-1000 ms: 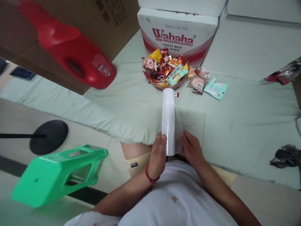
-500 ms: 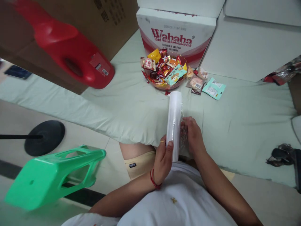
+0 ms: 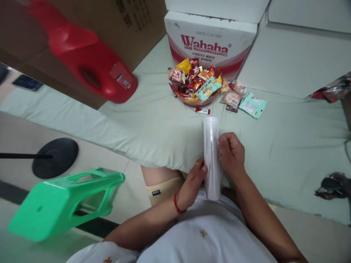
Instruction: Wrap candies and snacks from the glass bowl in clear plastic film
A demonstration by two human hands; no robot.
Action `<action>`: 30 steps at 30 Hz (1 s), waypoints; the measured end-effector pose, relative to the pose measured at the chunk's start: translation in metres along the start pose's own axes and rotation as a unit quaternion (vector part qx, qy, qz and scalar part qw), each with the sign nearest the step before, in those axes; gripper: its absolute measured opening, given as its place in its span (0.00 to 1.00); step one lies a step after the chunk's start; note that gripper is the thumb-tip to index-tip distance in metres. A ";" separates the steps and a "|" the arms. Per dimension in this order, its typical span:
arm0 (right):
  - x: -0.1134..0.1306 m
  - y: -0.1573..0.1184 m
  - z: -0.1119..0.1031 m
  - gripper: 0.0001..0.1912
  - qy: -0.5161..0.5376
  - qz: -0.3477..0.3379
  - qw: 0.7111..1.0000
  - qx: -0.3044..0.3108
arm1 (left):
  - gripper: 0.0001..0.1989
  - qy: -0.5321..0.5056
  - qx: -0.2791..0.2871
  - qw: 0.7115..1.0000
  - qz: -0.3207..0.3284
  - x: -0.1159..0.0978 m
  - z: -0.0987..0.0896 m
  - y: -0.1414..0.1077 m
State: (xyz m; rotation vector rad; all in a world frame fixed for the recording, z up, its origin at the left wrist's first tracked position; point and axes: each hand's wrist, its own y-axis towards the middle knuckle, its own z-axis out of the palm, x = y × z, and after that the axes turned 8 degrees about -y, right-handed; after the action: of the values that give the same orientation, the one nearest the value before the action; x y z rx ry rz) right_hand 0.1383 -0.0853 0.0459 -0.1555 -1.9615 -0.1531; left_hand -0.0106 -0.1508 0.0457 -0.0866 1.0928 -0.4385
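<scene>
In front of my body a roll of clear plastic film (image 3: 211, 157) stands nearly lengthwise to my view, its near end by my shirt. My left hand (image 3: 193, 182) grips the roll from the left, thumb against its side and the other fingers partly hidden behind it. On the right side, my right hand (image 3: 232, 151) is closed with its fingertips at the roll's edge, pinching the film. Just beyond the roll's far end lies a small red wrapped candy (image 3: 203, 110). Behind it sits a clear bowl (image 3: 189, 102) heaped with wrapped sweets.
Several snack packets, one a mint-green packet (image 3: 252, 105), lie right of the bowl. A Wahaha carton (image 3: 208, 40) stands behind. At left are a red plastic bottle (image 3: 90, 62) and a brown carton (image 3: 142, 33). A green stool (image 3: 41, 212) lies tipped on the floor.
The roll has come slightly nearer my body and to the right. My right hand has curled closed beside it, and the loose crumpled film there no longer shows. The red candy is now uncovered.
</scene>
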 end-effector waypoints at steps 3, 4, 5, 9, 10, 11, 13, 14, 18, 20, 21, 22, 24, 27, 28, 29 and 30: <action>0.008 -0.008 -0.002 0.16 0.040 0.005 0.998 0.039 | 0.27 -0.127 -0.037 0.991 -0.015 -0.007 0.006 0.023; 0.010 -0.010 -0.001 0.16 0.059 0.008 0.997 0.049 | 0.28 -0.142 -0.043 0.989 -0.011 -0.009 0.008 0.031; 0.011 -0.012 -0.001 0.16 0.078 0.009 0.995 0.059 | 0.28 -0.145 -0.040 0.989 -0.014 -0.011 0.010 0.038; 0.010 -0.013 -0.006 0.17 0.089 0.010 0.995 0.033 | 0.27 -0.099 -0.030 0.994 -0.035 -0.016 0.010 0.057; 0.009 -0.012 -0.009 0.17 0.062 0.009 0.998 0.009 | 0.26 -0.085 -0.038 0.995 -0.041 -0.016 0.009 0.059; 0.007 -0.009 -0.013 0.17 0.025 0.009 1.000 -0.015 | 0.26 -0.073 -0.053 0.995 -0.044 -0.017 0.007 0.059; 0.001 -0.004 -0.024 0.17 -0.060 0.004 0.997 -0.047 | 0.24 -0.056 -0.080 0.994 -0.044 -0.019 0.002 0.059; -0.003 -0.001 -0.029 0.17 -0.096 -0.001 0.994 -0.054 | 0.24 -0.051 -0.090 0.994 -0.041 -0.021 -0.002 0.059; -0.015 0.008 -0.047 0.18 -0.158 -0.008 0.985 -0.067 | 0.28 -0.099 -0.092 0.990 -0.042 -0.034 -0.020 0.059; -0.018 0.009 -0.051 0.18 -0.145 0.009 0.987 -0.073 | 0.29 -0.153 -0.074 0.983 -0.071 -0.040 -0.029 0.059; -0.019 0.009 -0.052 0.18 -0.132 0.020 0.988 -0.075 | 0.28 -0.177 -0.061 0.978 -0.093 -0.041 -0.033 0.059; -0.019 0.008 -0.053 0.19 -0.118 0.030 0.990 -0.074 | 0.27 -0.197 -0.048 0.972 -0.118 -0.042 -0.036 0.058; -0.017 0.005 -0.054 0.19 -0.096 0.040 0.992 -0.067 | 0.29 -0.216 -0.032 0.961 -0.170 -0.039 -0.038 0.056; -0.010 -0.001 -0.056 0.18 -0.091 0.032 0.994 -0.052 | 0.32 -0.132 -0.051 0.974 -0.178 -0.034 -0.031 0.053; -0.007 -0.003 -0.057 0.18 -0.091 0.025 0.994 -0.049 | 0.32 -0.072 -0.063 0.984 -0.151 -0.034 -0.028 0.052; -0.004 -0.004 -0.060 0.17 -0.091 0.018 0.994 -0.050 | 0.32 -0.007 -0.073 0.991 -0.116 -0.035 -0.024 0.052; -0.001 -0.006 -0.062 0.17 -0.092 0.011 0.994 -0.054 | 0.32 0.051 -0.078 0.992 -0.088 -0.037 -0.022 0.052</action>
State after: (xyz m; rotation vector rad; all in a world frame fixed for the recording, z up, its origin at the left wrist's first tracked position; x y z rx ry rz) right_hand 0.1943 -0.1022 0.0685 -0.2696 -2.1359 -0.2370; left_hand -0.0282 -0.0859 0.0522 -0.3026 1.2253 -0.5197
